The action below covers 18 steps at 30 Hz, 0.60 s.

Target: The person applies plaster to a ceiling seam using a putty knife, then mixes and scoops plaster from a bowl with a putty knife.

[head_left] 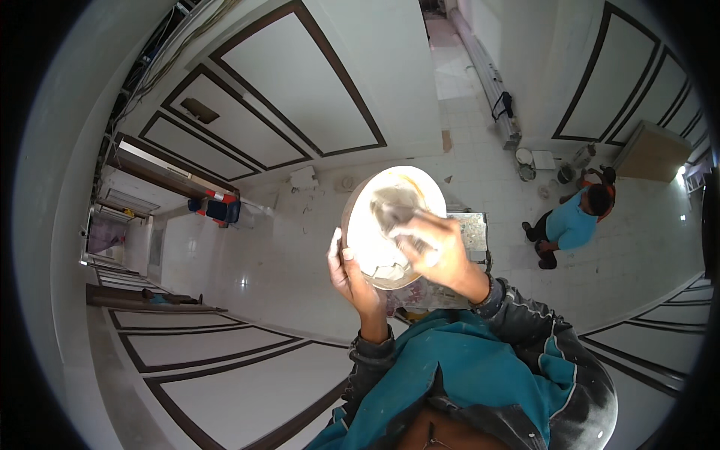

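In front of my chest is a round tub [349,219] with white, paste-like material [377,244] inside, tilted so that its mouth faces me and brightly lit. My left hand [351,271] supports it from the left side, fingers around the outer wall and thumb toward the rim. Over the tub's mouth, my right hand [436,246] is closed on a grey flat tool [392,208], whose end reaches into the white material. Motion and glare blur the tool, so its exact kind is unclear. A pale lump [390,271] lies near the tub's lower edge.
A metal-edged platform [472,231] stands below, right of the tub. On the right, a person in a light blue shirt [570,221] is beside another person. Small buckets [565,174] and long, pale bundled lengths [491,86] sit by the walls. A wooden board [654,154] leans at far right.
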Tool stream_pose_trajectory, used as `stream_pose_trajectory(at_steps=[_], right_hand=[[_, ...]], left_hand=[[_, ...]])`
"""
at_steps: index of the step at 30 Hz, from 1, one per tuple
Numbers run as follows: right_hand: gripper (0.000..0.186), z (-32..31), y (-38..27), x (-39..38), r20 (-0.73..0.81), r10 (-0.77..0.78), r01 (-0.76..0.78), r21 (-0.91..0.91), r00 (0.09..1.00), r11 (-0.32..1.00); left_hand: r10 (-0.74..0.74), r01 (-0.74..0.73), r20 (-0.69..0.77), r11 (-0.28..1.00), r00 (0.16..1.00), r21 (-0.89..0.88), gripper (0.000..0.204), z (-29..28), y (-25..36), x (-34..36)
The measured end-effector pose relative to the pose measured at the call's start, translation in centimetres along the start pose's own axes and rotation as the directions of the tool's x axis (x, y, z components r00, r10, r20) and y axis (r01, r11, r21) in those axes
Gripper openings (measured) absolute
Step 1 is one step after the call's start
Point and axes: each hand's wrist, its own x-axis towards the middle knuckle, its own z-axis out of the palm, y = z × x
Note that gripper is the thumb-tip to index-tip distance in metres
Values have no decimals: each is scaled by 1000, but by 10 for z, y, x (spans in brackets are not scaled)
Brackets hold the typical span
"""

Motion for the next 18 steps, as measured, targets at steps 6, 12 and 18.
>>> stream_pose_trajectory(at_steps=[6,12,18], right_hand=[[38,-12,1,-25,502,-357,356,103,788,929],[40,-30,10,-17,439,-245,237,75,865,969],[38,-13,8,2,308,-219,224,20,926,974]], left_hand=[[-122,119,-17,987,992,-108,41,-9,-1,16],[-124,123,-5,989,992,-78,42,-9,2,17],[-156,162,51,977,986,-140,42,-5,2,15]])
